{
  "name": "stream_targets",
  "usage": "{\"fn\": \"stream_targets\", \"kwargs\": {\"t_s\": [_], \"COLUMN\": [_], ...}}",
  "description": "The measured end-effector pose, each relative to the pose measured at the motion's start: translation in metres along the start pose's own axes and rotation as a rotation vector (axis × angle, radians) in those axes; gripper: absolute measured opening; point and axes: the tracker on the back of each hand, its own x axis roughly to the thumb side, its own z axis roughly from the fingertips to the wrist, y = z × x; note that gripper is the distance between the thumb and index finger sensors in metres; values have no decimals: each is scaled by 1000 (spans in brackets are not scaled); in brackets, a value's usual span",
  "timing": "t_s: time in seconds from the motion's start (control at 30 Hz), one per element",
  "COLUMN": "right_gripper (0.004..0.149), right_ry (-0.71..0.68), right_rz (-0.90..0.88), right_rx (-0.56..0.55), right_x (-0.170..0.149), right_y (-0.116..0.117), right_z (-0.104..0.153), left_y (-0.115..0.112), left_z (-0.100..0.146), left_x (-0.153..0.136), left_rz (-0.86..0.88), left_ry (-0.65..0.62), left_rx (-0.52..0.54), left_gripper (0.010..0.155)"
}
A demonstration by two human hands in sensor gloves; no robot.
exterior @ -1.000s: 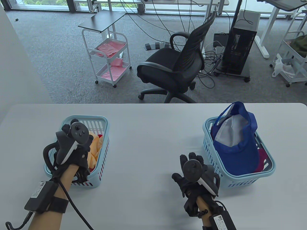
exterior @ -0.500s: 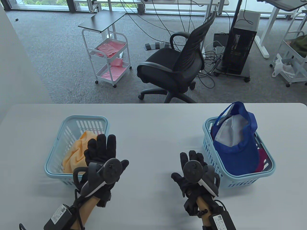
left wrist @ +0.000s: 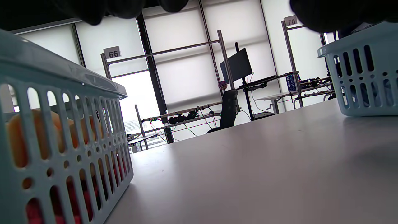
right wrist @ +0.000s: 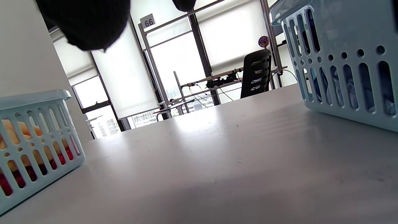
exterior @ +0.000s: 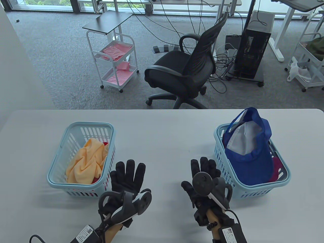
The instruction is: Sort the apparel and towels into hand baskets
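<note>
Orange towel (exterior: 86, 162) in the left basket (exterior: 58, 181), my flat empty left hand (exterior: 127, 181) just right of that basket, right hand (exterior: 203, 177) spread empty beside the blue cap's (exterior: 249, 154) basket (exterior: 253, 191).

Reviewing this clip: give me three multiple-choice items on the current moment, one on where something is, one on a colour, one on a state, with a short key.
1. Where does the blue cap sit?
A. In the right basket
B. On the bare table
C. In the left basket

2. What colour is the topmost cloth in the left basket?
A. Green
B. Pale orange
C. White

3. What are the left hand and right hand doing?
A. Both grip a basket
B. The left one pinches a towel
C. Both are open and hold nothing

Key: 1 A, the cap fills the right basket and pokes above its rim. 2 B, a crumpled pale orange cloth lies on top, with some red beneath. 3 C, the fingers are spread over the table between the baskets.
</note>
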Motion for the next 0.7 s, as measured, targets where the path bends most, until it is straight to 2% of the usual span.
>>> {"fn": "stream_targets", "kwargs": {"t_s": [0.7], "right_gripper": [84], "right_ry": [-8], "right_rz": [-3], "right_rx": [25], "right_x": [1], "right_y": [7], "right_z": [-2], "left_y": [-4], "left_z": [4], "left_x": [0], "left_rz": [26], "left_ry": [-11], "left_rx": [-35], "left_gripper": [93]}}
